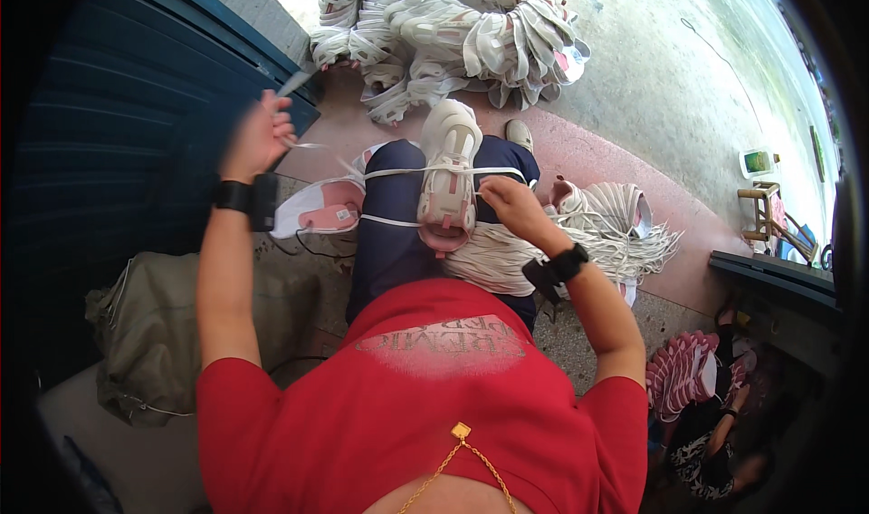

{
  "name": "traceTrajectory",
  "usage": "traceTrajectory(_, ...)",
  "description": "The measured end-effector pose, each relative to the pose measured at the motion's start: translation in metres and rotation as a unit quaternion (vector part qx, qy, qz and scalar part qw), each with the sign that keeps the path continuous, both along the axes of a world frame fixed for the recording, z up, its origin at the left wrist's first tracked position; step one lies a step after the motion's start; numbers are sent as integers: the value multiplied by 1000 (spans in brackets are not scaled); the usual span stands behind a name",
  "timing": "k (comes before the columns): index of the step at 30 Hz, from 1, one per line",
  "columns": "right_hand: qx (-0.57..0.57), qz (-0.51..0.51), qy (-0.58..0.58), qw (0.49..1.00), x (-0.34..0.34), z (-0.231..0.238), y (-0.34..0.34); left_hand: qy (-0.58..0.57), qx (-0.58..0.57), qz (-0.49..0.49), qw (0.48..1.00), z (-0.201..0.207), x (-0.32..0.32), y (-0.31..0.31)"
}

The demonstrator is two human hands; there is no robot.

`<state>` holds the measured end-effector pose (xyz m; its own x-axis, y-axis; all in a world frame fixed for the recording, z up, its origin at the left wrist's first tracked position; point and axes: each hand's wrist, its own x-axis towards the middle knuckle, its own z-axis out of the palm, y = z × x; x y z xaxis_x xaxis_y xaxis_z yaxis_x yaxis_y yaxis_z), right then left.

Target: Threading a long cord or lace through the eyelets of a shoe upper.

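Observation:
A white and pale-pink sneaker (447,174) lies across my lap, toe pointing away from me, with white laces (493,170) running out to both sides over my dark trousers. My left hand (258,135) is raised to the far left, slightly blurred, its fingers closed on a shoelace that trails back toward the shoe. A pale strip sticks up beyond that hand; its kind is unclear. Close beside the shoe's right edge, my right hand (513,208) pinches a shoelace. A bundle of loose white laces (489,260) lies over my right thigh.
A large heap of white sneaker uppers (480,34) lies ahead on the floor. More uppers (615,208) and laces are at my right, a white and pink shoe piece (319,208) at my left. A green-grey sack (195,333), dark cabinet (127,88), stool (769,208) and another person's arm (724,423) surround me.

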<state>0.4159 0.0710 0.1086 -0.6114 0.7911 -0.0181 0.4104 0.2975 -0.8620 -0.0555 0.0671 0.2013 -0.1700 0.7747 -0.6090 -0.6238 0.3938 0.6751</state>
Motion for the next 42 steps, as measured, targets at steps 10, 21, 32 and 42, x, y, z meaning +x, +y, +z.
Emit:
traceTrajectory(10, 269, -94, -87, 955, -44, -35, 7, 420, 96, -378, 820, -68, 197, -24)
traceTrajectory(21, 284, -87, -219, 929, -64, -16, 6, 670, 308, -341, 582, -87, 207, -15)
traceTrajectory(32, 271, -76, -274, 920, -57, -3, -12, 600, 122, -328, 720, -94, 187, -38)
traceTrajectory(42, 191, -66, -248, 947, -53, -18, -8, 770, 215, -377, 467, -81, 196, -14)
